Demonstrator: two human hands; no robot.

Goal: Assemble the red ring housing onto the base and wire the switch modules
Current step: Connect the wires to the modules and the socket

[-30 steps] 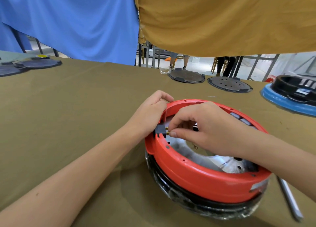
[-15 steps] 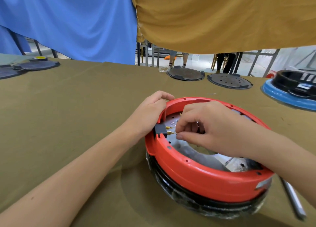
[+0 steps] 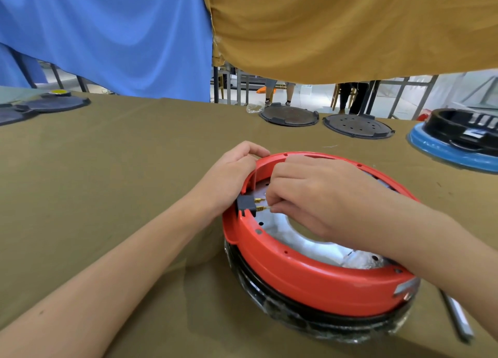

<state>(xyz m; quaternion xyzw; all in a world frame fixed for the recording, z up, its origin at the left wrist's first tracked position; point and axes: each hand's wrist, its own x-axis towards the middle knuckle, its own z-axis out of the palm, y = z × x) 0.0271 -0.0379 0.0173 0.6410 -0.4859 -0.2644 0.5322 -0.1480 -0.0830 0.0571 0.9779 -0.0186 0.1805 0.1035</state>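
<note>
- The red ring housing (image 3: 318, 282) sits on the black base (image 3: 310, 320), right in front of me on the olive-covered desk (image 3: 121, 174).
- A black switch module (image 3: 246, 204) is seated in a notch on the ring's left inner wall, with two brass terminals (image 3: 259, 204) pointing inward over the silver plate (image 3: 310, 245) inside the ring.
- My left hand (image 3: 229, 177) grips the outside of the ring's left rim, its fingers curled over the top edge just behind the module.
- My right hand (image 3: 315, 196) reaches into the ring from the right, its fingertips (image 3: 273, 209) pinched together at the lower brass terminal; I cannot tell what they hold there.
- A grey rod-shaped tool (image 3: 455, 317) lies on the desk to the right of the base, under my right forearm.
- Two dark round plates (image 3: 289, 114) rest at the far edge, and a black part on a blue ring (image 3: 444, 150) sits at far right.
- Blue cloth (image 3: 107, 34) and tan cloth (image 3: 350, 26) hang behind the desk.
</note>
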